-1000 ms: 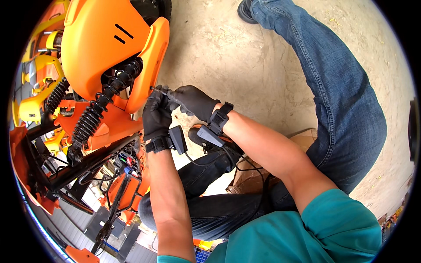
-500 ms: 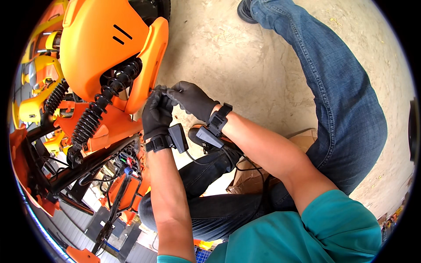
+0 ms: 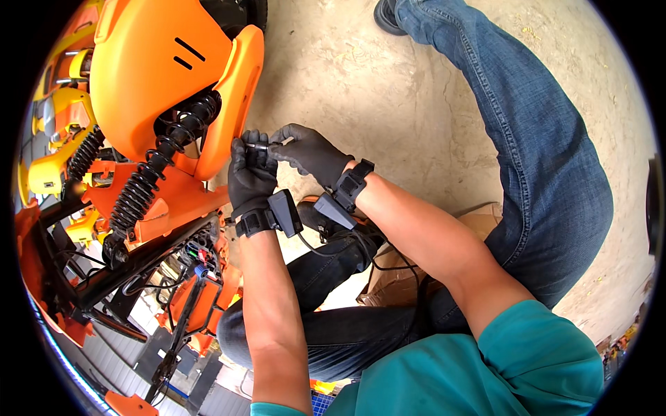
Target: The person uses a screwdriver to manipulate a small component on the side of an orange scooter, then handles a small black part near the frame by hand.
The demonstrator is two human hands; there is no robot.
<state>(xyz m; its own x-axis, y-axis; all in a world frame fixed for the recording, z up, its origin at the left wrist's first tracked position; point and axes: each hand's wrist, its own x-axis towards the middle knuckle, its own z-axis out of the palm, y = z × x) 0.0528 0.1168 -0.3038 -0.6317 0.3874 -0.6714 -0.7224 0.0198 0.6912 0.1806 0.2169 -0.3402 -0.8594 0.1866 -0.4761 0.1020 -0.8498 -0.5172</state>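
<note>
Both of my hands wear dark grey work gloves and meet beside the lower edge of an orange body panel (image 3: 239,104). A small, dark, shiny cylindrical part (image 3: 259,146) lies between them. My left hand (image 3: 251,177) is turned partly palm up, its fingers and thumb curled around one end. With thumb and fingers my right hand (image 3: 311,154) pinches the other end. The part's exact kind is too small to tell. Left of my hands, a black coil-spring shock absorber (image 3: 149,177) slants down from the large orange vehicle shell (image 3: 156,76).
A black frame tube (image 3: 139,267) with wiring and orange parts runs below the shock absorber. Yellow vehicles (image 3: 62,152) stand at the far left. Cardboard (image 3: 388,284) lies under my legs on the concrete floor (image 3: 361,76). Grey boxes with cables (image 3: 335,210) are strapped to my wrists.
My hands have drawn slightly apart, and my right hand has shifted a little right and down. The small cylindrical part now shows between my fingers.
</note>
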